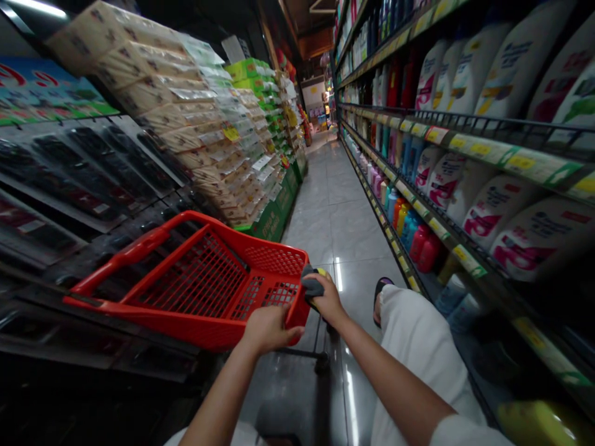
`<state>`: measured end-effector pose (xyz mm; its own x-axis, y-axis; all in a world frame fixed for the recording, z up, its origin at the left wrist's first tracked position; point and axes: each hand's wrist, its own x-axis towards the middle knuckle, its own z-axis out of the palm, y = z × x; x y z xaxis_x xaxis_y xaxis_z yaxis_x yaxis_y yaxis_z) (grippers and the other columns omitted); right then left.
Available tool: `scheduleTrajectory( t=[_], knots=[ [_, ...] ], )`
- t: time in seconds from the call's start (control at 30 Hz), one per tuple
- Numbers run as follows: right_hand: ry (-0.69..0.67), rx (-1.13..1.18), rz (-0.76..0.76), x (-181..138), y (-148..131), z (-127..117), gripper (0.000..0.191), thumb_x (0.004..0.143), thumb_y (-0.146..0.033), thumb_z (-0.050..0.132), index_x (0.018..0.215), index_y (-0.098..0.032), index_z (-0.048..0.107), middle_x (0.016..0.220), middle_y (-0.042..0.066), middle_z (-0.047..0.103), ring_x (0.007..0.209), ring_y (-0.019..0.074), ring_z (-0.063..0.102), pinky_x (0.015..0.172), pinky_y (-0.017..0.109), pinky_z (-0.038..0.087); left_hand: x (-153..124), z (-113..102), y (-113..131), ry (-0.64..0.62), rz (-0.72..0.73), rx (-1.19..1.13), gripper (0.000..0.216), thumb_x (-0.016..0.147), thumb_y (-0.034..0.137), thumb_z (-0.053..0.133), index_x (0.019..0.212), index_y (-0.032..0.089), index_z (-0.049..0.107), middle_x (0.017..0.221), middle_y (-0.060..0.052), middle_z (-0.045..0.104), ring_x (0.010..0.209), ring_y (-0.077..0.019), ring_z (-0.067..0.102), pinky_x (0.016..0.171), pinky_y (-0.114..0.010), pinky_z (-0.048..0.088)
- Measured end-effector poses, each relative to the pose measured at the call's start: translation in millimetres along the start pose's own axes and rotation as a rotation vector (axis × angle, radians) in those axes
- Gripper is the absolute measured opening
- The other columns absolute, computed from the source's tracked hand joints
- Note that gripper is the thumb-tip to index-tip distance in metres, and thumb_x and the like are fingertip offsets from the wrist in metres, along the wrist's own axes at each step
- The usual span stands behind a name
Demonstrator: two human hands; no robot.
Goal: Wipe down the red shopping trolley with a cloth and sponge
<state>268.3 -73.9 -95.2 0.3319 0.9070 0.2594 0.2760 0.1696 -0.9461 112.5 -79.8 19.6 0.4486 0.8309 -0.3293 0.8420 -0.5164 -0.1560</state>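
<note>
A red plastic shopping cart [186,319] stands at an angle in the aisle, its handle towards the left. My left hand [268,329] grips the near rim of its basket, the thumb lying outside along the edge and the fingertips hidden over the rim. In my right hand [329,298] is a bunched grey cloth [312,284] with yellow and black parts, pressed against the outside of the cart's front end. The inside of the basket shows bare slotted walls and floor.
Shelves of shampoo bottles [499,217] run along the right. Stacked tissue packs [195,118] on green boxes line the left, beside hanging blister packs [88,167]. My leg [418,334] is at lower right. Grey tiled floor [320,198] leads down the aisle.
</note>
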Motion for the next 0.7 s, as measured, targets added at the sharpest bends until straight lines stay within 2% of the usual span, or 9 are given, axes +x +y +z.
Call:
scheduleTrajectory(
  t=[0.07, 0.1, 0.17, 0.27, 0.37, 0.43, 0.57, 0.63, 0.7],
  knots=[
    [0.137, 0.219, 0.165, 2.7, 28.1, 2.6, 0.052, 0.062, -0.009, 0.052, 0.111, -0.021, 0.065, 0.110, 0.004, 0.067, 0.099, 0.0187, 0.064, 0.090, 0.031, 0.050, 5.0, -2.5, 0.8, -0.015, -0.005, -0.070, 0.067, 0.088, 0.066, 0.039, 0.138, 0.023, 0.053, 0.109, -0.013, 0.074, 0.101, -0.0316, 0.069, 0.079, -0.036, 0.049],
    [0.170, 0.280, 0.238, 8.4, 38.9, 2.5, 0.054, 0.060, -0.008, 0.052, 0.112, -0.019, 0.064, 0.109, 0.004, 0.068, 0.099, 0.0192, 0.065, 0.090, 0.032, 0.050, 8.4, -3.1, 1.3, -0.020, -0.008, -0.086, 0.064, 0.092, 0.062, 0.033, 0.139, 0.024, 0.050, 0.111, -0.013, 0.073, 0.102, -0.0305, 0.069, 0.081, -0.036, 0.049],
    [0.159, 0.332, 0.297, 28.5, 50.1, 0.1, 0.056, 0.058, -0.009, 0.053, 0.113, -0.017, 0.064, 0.109, 0.005, 0.070, 0.100, 0.0199, 0.065, 0.092, 0.033, 0.050, 15.4, -3.5, 2.7, -0.027, 0.001, -0.082, 0.058, 0.097, 0.056, 0.024, 0.133, 0.023, 0.054, 0.112, -0.013, 0.073, 0.103, -0.0297, 0.069, 0.082, -0.036, 0.049],
    [0.105, 0.373, 0.161, 71.5, 45.3, -3.1, 0.061, 0.057, -0.010, 0.057, 0.118, -0.017, 0.063, 0.121, 0.006, 0.067, 0.110, 0.0199, 0.063, 0.099, 0.033, 0.046, 22.2, -3.4, 4.4, -0.033, 0.043, -0.058, 0.052, 0.098, 0.050, 0.023, 0.124, 0.023, 0.059, 0.108, -0.012, 0.074, 0.100, -0.0290, 0.069, 0.080, -0.035, 0.049],
    [0.043, 0.457, -0.026, 101.7, 42.7, 2.2, 0.059, 0.058, -0.012, 0.059, 0.116, -0.019, 0.065, 0.123, 0.005, 0.067, 0.112, 0.0201, 0.062, 0.102, 0.032, 0.045, 22.7, -3.5, 4.6, -0.043, 0.072, -0.055, 0.050, 0.099, 0.048, 0.024, 0.127, 0.023, 0.057, 0.103, -0.011, 0.075, 0.097, -0.0278, 0.070, 0.079, -0.034, 0.049],
    [0.007, 0.456, -0.013, 102.4, 53.8, 9.4, 0.050, 0.059, -0.013, 0.058, 0.106, -0.019, 0.070, 0.111, 0.004, 0.071, 0.104, 0.0204, 0.065, 0.098, 0.032, 0.047, 20.8, -3.3, 3.6, -0.047, 0.086, -0.057, 0.050, 0.099, 0.048, 0.024, 0.129, 0.023, 0.056, 0.102, -0.011, 0.075, 0.096, -0.0276, 0.070, 0.079, -0.034, 0.049],
    [-0.075, 0.317, 0.215, 78.0, 84.3, 17.9, 0.038, 0.053, -0.010, 0.054, 0.085, -0.019, 0.072, 0.082, 0.000, 0.073, 0.083, 0.0210, 0.066, 0.085, 0.034, 0.052, 15.1, -1.9, -2.2, -0.056, 0.087, -0.038, 0.053, 0.099, 0.048, 0.022, 0.128, 0.022, 0.057, 0.101, -0.012, 0.075, 0.096, -0.0289, 0.070, 0.078, -0.035, 0.049],
    [-0.099, 0.307, 0.234, 73.7, 85.7, 15.9, 0.037, 0.051, -0.010, 0.052, 0.081, -0.019, 0.071, 0.078, -0.001, 0.072, 0.079, 0.0209, 0.066, 0.082, 0.034, 0.052, 11.5, -0.9, -6.6, -0.064, 0.082, -0.030, 0.053, 0.099, 0.047, 0.022, 0.126, 0.022, 0.058, 0.100, -0.011, 0.075, 0.095, -0.0285, 0.070, 0.077, -0.034, 0.048],
    [-0.097, 0.363, 0.161, 79.1, 75.1, 10.7, 0.040, 0.051, -0.010, 0.052, 0.084, -0.019, 0.072, 0.085, -0.001, 0.073, 0.084, 0.0208, 0.067, 0.085, 0.034, 0.052, 7.6, 0.0, -10.8, -0.065, 0.087, -0.031, 0.052, 0.099, 0.047, 0.022, 0.122, 0.022, 0.060, 0.100, -0.011, 0.075, 0.095, -0.0275, 0.071, 0.076, -0.033, 0.048]
  ],
)
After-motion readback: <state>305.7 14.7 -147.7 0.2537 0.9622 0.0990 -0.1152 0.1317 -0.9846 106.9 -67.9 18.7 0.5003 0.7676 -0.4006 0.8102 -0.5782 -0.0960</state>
